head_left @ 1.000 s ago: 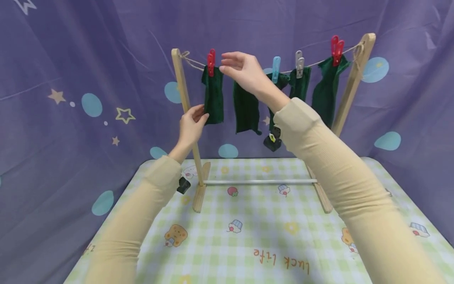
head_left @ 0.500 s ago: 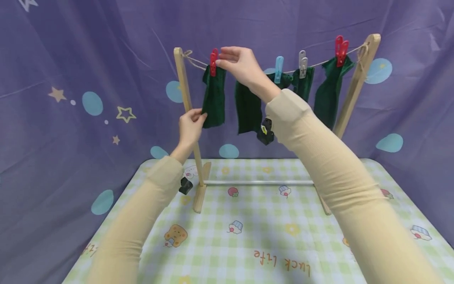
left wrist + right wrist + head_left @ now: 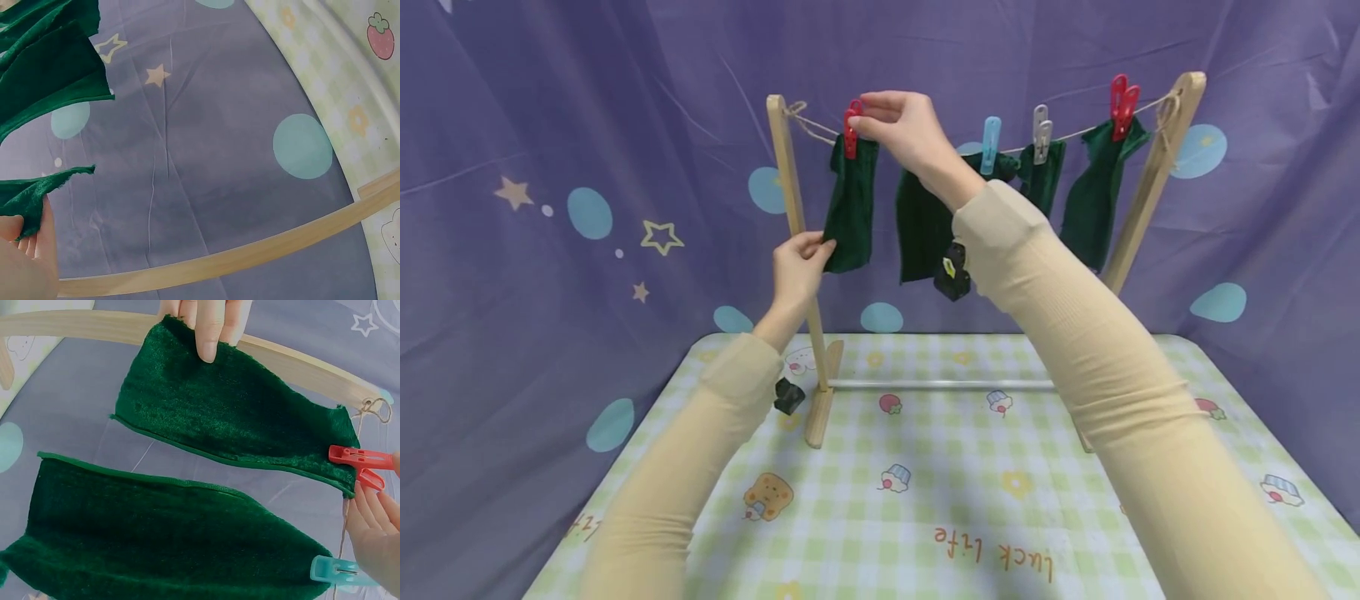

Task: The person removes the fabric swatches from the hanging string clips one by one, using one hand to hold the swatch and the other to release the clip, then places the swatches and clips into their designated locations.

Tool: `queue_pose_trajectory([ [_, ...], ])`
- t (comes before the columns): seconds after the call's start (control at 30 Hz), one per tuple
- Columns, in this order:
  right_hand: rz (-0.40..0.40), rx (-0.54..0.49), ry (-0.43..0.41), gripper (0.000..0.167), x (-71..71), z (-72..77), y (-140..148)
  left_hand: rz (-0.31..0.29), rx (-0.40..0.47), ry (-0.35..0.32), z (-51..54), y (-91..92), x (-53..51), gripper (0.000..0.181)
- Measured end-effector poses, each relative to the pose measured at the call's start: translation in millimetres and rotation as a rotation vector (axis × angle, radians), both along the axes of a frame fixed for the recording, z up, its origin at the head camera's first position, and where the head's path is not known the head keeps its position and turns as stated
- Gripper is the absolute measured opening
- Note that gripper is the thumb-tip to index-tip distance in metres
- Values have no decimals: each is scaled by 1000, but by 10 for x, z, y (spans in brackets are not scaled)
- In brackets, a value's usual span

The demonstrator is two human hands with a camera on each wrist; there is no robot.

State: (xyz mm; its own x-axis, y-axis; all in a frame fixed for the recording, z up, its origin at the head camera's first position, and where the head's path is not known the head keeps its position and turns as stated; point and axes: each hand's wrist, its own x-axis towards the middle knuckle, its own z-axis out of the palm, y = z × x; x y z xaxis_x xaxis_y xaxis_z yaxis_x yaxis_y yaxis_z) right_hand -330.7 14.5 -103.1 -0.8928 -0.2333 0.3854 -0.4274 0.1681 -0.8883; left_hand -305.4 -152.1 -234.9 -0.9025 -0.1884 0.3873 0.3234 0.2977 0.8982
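We see both hands on one hanging green cloth (image 3: 852,204) and its red clothespin (image 3: 850,143).
In the head view we find the cloth in the upper half, left of centre, clipped to a string (image 3: 811,127) just beside the left wooden post (image 3: 787,171); the left hand (image 3: 797,268) pinches its lower left edge between thumb and fingers, while the right hand (image 3: 910,133) grasps the clothespin's handles between thumb and fingers; toward the upper right we see more green cloths (image 3: 921,225) under blue (image 3: 990,146), grey (image 3: 1042,140) and red pegs (image 3: 1123,112).
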Motion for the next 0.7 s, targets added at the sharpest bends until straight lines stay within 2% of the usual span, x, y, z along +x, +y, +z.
queue_pose_trajectory([
  [0.23, -49, 49, 37, 42, -21, 2, -49, -30, 52, -5, 9, -6, -5, 24],
  [0.4, -56, 39, 40, 39, -23, -7, -69, -44, 73, -3, 20, -16, -4, 24],
  [0.57, -85, -23, 84, 33, -33, -11, -74, -49, 89, 2, 50, -30, -6, 23],
  [0.7, -107, -81, 82, 28, -41, -4, -81, -43, 106, 7, 75, -47, -9, 23],
])
